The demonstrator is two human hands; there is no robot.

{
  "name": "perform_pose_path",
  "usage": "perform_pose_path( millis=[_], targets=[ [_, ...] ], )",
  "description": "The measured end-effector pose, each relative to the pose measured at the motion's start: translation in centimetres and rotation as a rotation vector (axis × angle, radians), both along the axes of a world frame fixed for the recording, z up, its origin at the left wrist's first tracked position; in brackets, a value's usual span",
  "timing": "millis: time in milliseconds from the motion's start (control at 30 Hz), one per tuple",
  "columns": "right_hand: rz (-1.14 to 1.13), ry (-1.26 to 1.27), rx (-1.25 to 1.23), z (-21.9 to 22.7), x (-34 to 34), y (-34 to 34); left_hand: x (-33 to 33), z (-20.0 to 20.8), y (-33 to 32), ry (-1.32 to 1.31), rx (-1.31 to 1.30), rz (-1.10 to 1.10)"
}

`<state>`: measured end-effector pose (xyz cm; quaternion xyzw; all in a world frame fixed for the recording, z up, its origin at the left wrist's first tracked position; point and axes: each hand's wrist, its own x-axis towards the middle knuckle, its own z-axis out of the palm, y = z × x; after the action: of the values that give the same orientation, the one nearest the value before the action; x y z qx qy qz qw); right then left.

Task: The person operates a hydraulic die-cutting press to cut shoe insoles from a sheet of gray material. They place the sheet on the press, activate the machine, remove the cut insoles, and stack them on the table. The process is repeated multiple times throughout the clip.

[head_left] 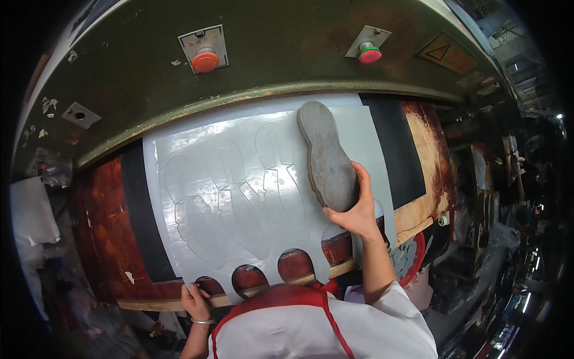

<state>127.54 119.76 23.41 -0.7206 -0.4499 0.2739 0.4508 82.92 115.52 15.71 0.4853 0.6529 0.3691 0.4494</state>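
A glossy light-grey sheet (363, 134) lies across the work surface, with several sole-shaped outlines cut into it and rounded cut-outs along its near edge. Standing on its right part is a thick grey sole-shaped block, like a cutting die (329, 152), its narrow rounded end pointing away from me. My right hand (359, 209) grips the near end of this die, thumb on the left and fingers on the right side. My left hand (196, 302) pinches the sheet's near left corner at the board's front edge. Part of its fingers is under or behind the sheet.
Beyond the sheet spans a dark green machine beam (275, 48) with a red button (205, 60) and a pinkish-red button (370, 55). Black mats (397, 149) lie over the reddish-brown board (98, 221). A red tub (414, 263) with grey pieces stands below at the right.
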Motion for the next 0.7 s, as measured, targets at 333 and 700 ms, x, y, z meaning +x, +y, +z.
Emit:
perform_pose_path(
  millis=[333,700],
  targets=[
    [0.118,-0.443,0.030,-3.8,3.8,5.7,2.1,0.0,5.8,0.114,0.077,-0.002],
    [-0.404,-0.730,0.420,3.3,10.3,21.0,6.0,-0.3,18.8,0.388,0.200,-0.016]
  ],
)
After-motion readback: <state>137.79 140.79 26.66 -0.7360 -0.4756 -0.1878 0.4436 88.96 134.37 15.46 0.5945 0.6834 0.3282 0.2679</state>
